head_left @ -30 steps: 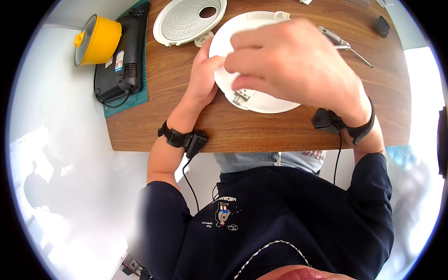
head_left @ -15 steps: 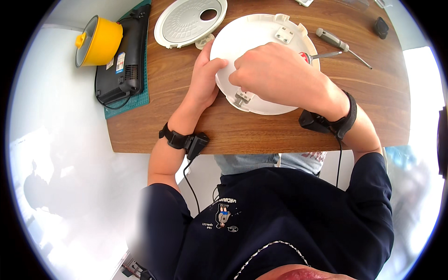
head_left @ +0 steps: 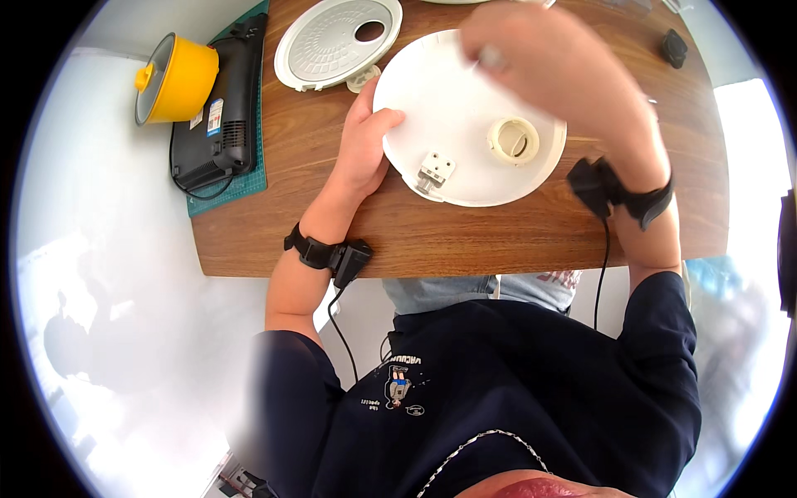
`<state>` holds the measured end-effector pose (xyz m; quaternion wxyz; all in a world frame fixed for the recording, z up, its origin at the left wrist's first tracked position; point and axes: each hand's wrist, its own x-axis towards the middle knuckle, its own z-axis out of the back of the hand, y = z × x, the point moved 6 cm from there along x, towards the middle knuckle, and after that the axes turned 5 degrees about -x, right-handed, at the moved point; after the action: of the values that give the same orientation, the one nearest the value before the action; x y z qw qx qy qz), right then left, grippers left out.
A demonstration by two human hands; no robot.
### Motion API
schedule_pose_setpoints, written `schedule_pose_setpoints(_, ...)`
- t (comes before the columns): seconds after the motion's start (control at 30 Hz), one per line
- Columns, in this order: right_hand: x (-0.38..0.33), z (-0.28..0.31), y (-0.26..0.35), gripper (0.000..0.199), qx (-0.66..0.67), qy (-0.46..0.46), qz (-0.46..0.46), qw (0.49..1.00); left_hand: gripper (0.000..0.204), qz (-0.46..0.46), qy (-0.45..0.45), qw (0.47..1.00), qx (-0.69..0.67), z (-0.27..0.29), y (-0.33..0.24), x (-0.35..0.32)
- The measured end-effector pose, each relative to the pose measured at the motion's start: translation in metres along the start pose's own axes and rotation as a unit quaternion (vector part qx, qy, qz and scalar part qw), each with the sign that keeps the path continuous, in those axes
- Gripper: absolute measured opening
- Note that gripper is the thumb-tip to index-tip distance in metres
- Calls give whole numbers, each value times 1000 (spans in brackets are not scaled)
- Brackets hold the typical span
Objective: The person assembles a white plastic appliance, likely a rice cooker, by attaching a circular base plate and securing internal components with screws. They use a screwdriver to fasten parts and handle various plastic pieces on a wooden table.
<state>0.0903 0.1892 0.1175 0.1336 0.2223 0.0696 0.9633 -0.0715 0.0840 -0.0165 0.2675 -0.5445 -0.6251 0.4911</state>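
My left hand (head_left: pixel 365 143) is closed on the left rim of a white round plastic cover (head_left: pixel 444 91), thumb on top. Near the cover's lower edge sits a small white bracket (head_left: pixel 436 168) with a metal piece. To its right is a cream ring-shaped fitting (head_left: pixel 513 141). Over the cover's far edge, my right hand (head_left: pixel 540 62) is blurred by motion, fingers curled. A small greyish end (head_left: pixel 492 58) shows at the fingers; what it belongs to cannot be made out. Hand and forearm hide the cover's far right side.
Beyond my left hand lies a grey-white round lid (head_left: pixel 332 54) with a hole. At the left, a yellow pot (head_left: pixel 181 79) rests on a black appliance (head_left: pixel 212 149) over a green mat (head_left: pixel 253 158). A small black object (head_left: pixel 674 50) lies on the wooden table (head_left: pixel 465 241) at the far right.
My right hand has lifted away from the cover's middle, moving far and slightly right, which uncovers the ring-shaped fitting. The red-and-metal tool beside it no longer shows. My left hand stays put.
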Motion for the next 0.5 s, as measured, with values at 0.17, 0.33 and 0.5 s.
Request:
schedule_pose_setpoints(0.17,-8,29,-94,15,-112,36,-212,970,64,5,9,1000,9,-3,1,7)
schedule_pose_setpoints(0.33,-22,-25,-163,16,-131,102,-187,968,65,9,9,1000,-6,0,3,8)
schedule_pose_setpoints(0.5,-23,-52,-179,19,-105,119,-201,967,65,11,-2,1000,0,2,2,3)
